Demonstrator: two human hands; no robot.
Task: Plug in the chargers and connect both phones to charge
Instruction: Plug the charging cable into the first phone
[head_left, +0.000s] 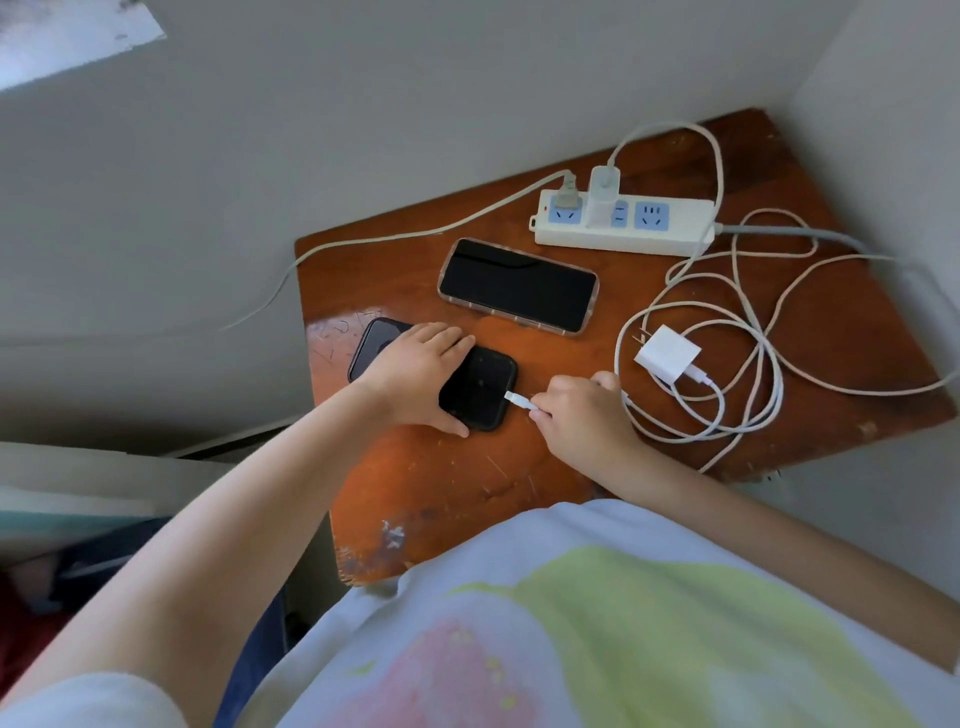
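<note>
A black phone (480, 387) lies on the worn wooden table (447, 488), and my left hand (415, 371) presses down across its middle. My right hand (582, 410) pinches a white cable connector (518, 401) whose tip touches the phone's right end. A second phone (519, 285) in a clear case lies screen up further back. A white power strip (623, 223) at the back holds one white charger (602, 195) plugged in. Another white charger (667, 359) lies loose on the table, prongs out, amid coiled white cable (748, 332).
A grey plug (567, 191) with a pale cord sits in the strip's left socket and trails off the table's left edge. Walls close in behind and to the right. The strip's grey lead (795, 231) runs off right. My printed shirt fills the foreground.
</note>
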